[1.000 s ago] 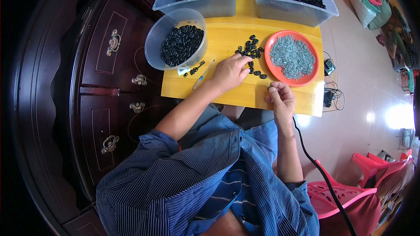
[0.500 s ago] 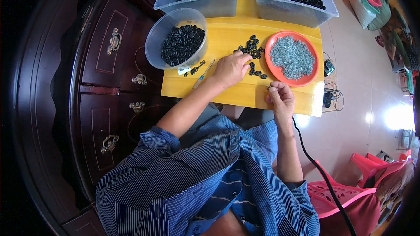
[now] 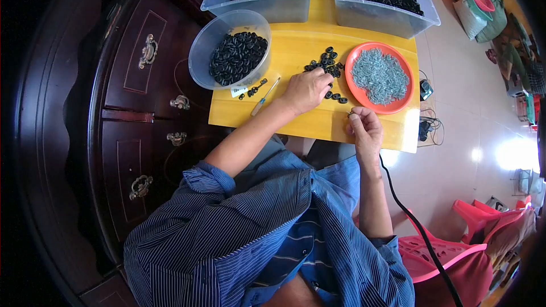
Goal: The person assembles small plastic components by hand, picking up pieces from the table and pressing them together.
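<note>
My left hand (image 3: 307, 90) reaches over the yellow table, fingers curled down and pressed together on a black oval piece at the near side of a small pile of black oval pieces (image 3: 335, 71); the fingertips are partly hidden. These pieces look like small rings with two holes. At the table's front edge my right hand (image 3: 367, 129) is closed in a pinch around a tiny dark thing, too small to name. An orange-red plate (image 3: 407, 98) heaped with small silvery metal screws or pins (image 3: 380, 75) stands just beyond my right hand.
A round clear tub (image 3: 196, 68) of black pieces stands at left. Two clear bins (image 3: 267, 8) full of them line the back. A screwdriver (image 3: 265, 98) and a short row of black parts (image 3: 257, 88) lie left of my left hand. A black cable (image 3: 418, 222) hangs at right.
My left hand has shifted slightly right and nearer, its fingertips now over a loose black piece beside the pile. My right hand has stayed in place, still pinching.
</note>
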